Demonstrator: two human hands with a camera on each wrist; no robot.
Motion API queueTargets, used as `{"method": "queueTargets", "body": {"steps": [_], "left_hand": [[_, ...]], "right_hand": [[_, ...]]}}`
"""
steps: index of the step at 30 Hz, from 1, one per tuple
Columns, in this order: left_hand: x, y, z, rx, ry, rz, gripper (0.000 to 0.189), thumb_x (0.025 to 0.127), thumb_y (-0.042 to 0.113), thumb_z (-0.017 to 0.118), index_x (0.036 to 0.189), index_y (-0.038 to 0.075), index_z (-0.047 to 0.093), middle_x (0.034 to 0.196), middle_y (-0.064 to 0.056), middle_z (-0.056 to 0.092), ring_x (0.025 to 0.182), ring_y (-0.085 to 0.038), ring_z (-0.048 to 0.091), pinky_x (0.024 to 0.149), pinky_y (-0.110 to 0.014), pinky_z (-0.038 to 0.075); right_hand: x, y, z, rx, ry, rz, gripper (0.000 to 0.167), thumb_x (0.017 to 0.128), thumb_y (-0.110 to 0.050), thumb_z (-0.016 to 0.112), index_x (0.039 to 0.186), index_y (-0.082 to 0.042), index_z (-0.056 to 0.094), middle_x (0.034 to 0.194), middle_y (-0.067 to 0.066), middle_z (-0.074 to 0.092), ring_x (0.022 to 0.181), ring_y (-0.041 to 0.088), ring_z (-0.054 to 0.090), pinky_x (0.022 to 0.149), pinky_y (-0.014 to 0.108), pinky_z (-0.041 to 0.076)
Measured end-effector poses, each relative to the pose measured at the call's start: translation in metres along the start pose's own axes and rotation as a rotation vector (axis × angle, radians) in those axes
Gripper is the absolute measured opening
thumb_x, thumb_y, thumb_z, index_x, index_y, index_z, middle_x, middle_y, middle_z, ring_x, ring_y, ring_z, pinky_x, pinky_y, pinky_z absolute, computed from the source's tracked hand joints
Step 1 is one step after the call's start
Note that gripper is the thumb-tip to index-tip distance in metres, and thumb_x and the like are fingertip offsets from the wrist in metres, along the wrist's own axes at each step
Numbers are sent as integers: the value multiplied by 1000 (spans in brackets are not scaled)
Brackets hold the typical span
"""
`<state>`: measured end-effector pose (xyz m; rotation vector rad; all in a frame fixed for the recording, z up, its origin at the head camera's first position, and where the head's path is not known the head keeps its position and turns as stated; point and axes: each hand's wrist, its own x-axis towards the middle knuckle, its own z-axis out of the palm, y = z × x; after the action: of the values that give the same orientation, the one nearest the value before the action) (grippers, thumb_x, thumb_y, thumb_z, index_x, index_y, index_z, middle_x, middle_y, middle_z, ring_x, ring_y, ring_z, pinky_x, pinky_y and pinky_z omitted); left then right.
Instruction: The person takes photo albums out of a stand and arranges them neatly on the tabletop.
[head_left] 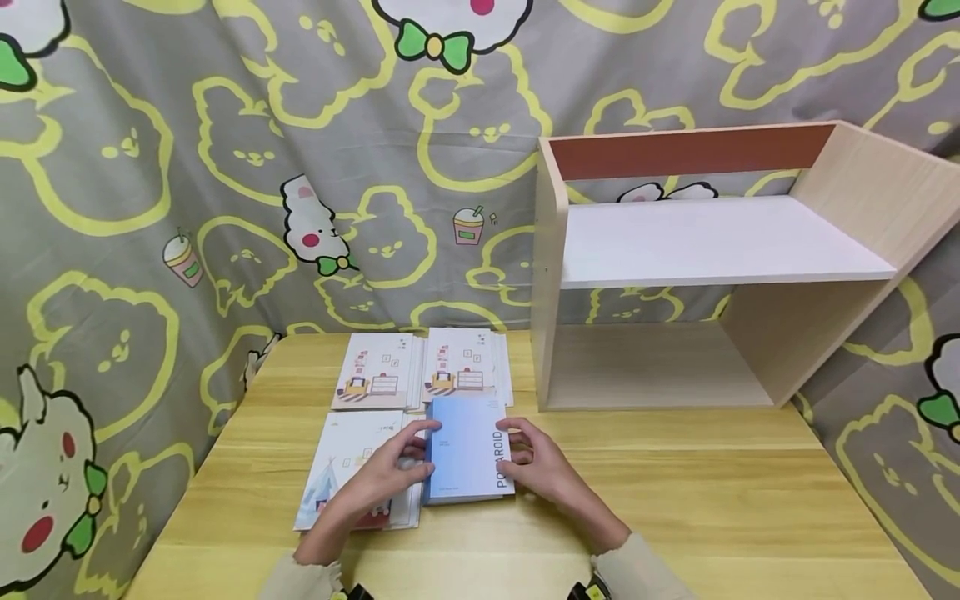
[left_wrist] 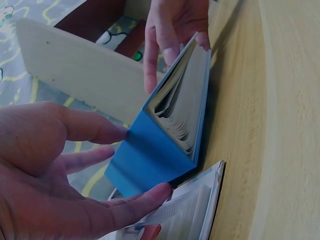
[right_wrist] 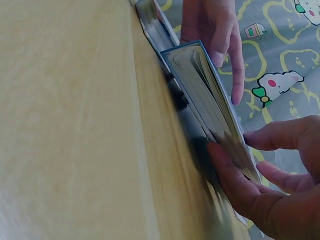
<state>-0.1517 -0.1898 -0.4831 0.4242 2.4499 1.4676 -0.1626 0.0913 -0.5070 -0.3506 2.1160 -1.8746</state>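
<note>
A blue-and-white photo album (head_left: 465,454), lettered "POLAROID", lies face up between the two hands. My left hand (head_left: 393,467) holds it on the spine side, thumb low and fingertips at the upper part. On the opposite side my right hand (head_left: 536,458) grips the open page edge, with thumb and fingers on the covers. In the left wrist view the album's blue spine (left_wrist: 147,155) faces me and its pages fan slightly. The right wrist view shows the loose pages (right_wrist: 210,95) between its covers, close over the table.
Left of the album sits a stack of albums with a tent picture (head_left: 337,467). Two more illustrated stacks, a left one (head_left: 375,371) and a right one (head_left: 461,362), stand behind. A wooden shelf unit (head_left: 720,242) is at the back right of the table (head_left: 675,500); a patterned curtain hangs behind.
</note>
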Motion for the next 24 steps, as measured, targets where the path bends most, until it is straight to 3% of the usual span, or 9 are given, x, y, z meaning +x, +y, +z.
{"method": "queueTargets", "body": {"steps": [9,18,24], "left_hand": [[-2,2,4,21,23,-16,59,97,8,69,151,14,47,141,-24,53,128,-46,52,96,-59,51],[-1,-1,6,-2,5,-12,58,95,4,68,149,5,46,137,-27,51,129,-50,50,97,-56,52],[0,-3,6,-3,2,-10,58,95,5,69,149,5,46,139,-26,50,129,-50,49,98,-57,51]], "right_hand": [[0,-2,1,19,10,32,56,90,7,71,141,-1,51,129,25,61,99,30,70,77,39,61],[-2,-2,3,53,14,71,56,90,6,72,141,1,51,130,26,60,103,32,69,79,42,61],[-2,-2,1,-49,17,44,54,89,2,74,139,-1,54,126,24,62,99,29,70,79,38,61]]}}
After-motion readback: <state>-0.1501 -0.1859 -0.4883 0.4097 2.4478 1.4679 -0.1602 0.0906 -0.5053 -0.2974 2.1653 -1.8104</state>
